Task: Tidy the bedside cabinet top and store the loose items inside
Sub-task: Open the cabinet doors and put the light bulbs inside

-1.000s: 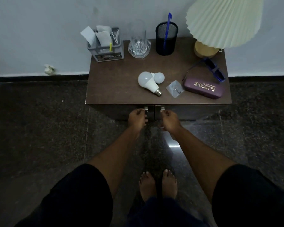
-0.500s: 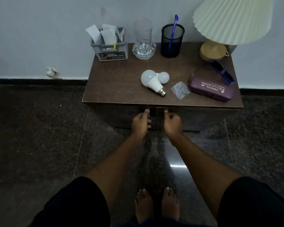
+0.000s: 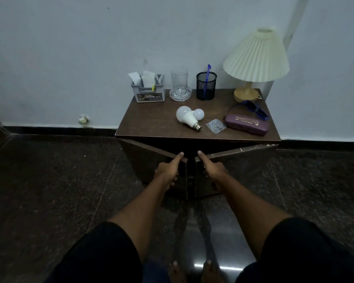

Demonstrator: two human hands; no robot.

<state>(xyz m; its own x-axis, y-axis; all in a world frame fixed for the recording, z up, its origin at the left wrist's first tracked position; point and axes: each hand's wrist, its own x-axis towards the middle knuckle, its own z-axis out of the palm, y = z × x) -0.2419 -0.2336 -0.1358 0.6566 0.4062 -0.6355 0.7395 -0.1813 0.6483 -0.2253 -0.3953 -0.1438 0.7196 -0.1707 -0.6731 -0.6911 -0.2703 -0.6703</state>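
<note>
The brown bedside cabinet (image 3: 151,123) stands against the wall with both front doors swung partly outward. My left hand (image 3: 168,170) grips the left door (image 3: 151,160) at its inner edge, thumb on top. My right hand (image 3: 214,170) grips the right door (image 3: 239,158) the same way. On top lie two white bulbs (image 3: 187,116), a small clear packet (image 3: 216,126), a purple glasses case (image 3: 246,124) and blue sunglasses (image 3: 253,109). The inside of the cabinet is dark and hidden.
Along the back of the top stand a grey organiser with papers (image 3: 148,91), a glass on a crystal dish (image 3: 179,86), a black mesh pen cup (image 3: 206,85) and a pleated lamp (image 3: 255,60). Dark polished floor surrounds the cabinet; my bare feet (image 3: 192,270) are below.
Both doors have swung outward from shut, pulled by my hands at the middle. My head has moved back, so the cabinet looks farther away.
</note>
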